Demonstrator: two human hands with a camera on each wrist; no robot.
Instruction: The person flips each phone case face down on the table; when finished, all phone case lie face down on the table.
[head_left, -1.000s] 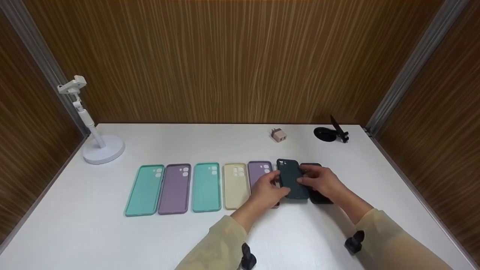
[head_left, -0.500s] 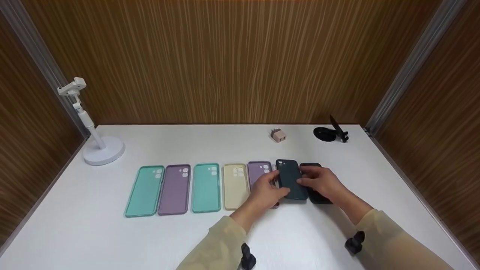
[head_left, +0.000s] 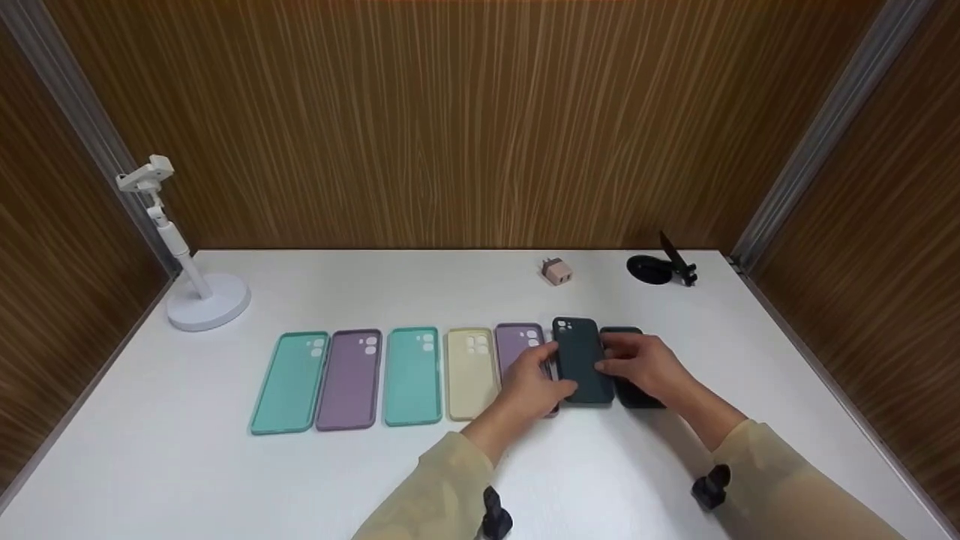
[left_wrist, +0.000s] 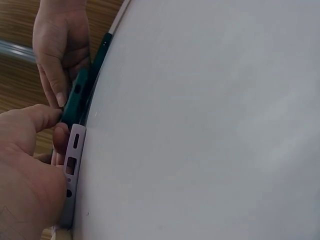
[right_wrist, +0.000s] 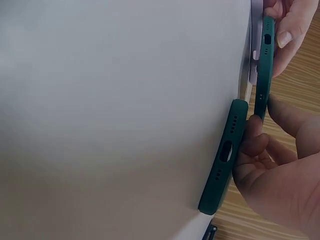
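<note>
Wood-grain wall (head_left: 480, 127) behind | white table (head_left: 337, 487) below | left hand (head_left: 527, 384) and right hand (head_left: 646, 365) pinch opposite long edges, thumbs above, fingers below | dark green phone case (head_left: 585, 356) held between purple case (head_left: 516, 340) and second dark case (head_left: 637, 397), tabletop contact unclear | judged light, pliable, slightly grippy, not fragile; best taken by long sides

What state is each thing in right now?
Green case, held, back up
Left hand, pinching green case
Right hand, pinching green case
Second green case, flat, partly hidden
Left teal case, inside up
Right teal case, inside up
Left purple case, inside up
Right purple case, inside up, partly hidden
Beige case, inside up
Charger, unplugged
White stand, upright
Black stand, top tilted
</note>
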